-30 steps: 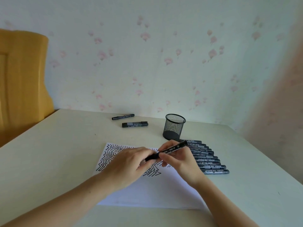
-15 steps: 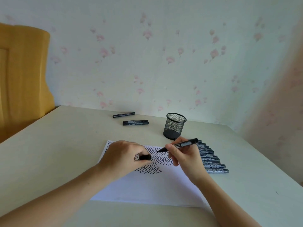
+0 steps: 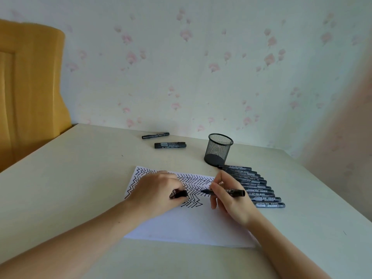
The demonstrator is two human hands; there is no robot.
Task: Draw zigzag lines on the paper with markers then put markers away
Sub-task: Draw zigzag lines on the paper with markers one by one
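1. Head view, centre of the frame: a white sheet of paper lies flat on the pale counter; black zigzag lines fill its upper part, the lower part is blank.
2. Left of centre: the left hand rests on the paper, its fingers curled around a black marker cap, which projects toward the right.
3. Right of centre: the right hand pinches an uncapped black marker between thumb and fingers; the marker lies nearly level, tip pointing left over the zigzag lines. Whether the tip touches the paper cannot be told.
4. Right of the paper: a row of capped black markers lies side by side on the counter, partly hidden behind the right hand.
5. Above that row: an upright black mesh pen cup stands just beside the row's upper end.
6. Upper centre: a pair of markers lies touching, and a thinner pen lies near them toward the wall.
7. Left edge: a yellow wooden panel.
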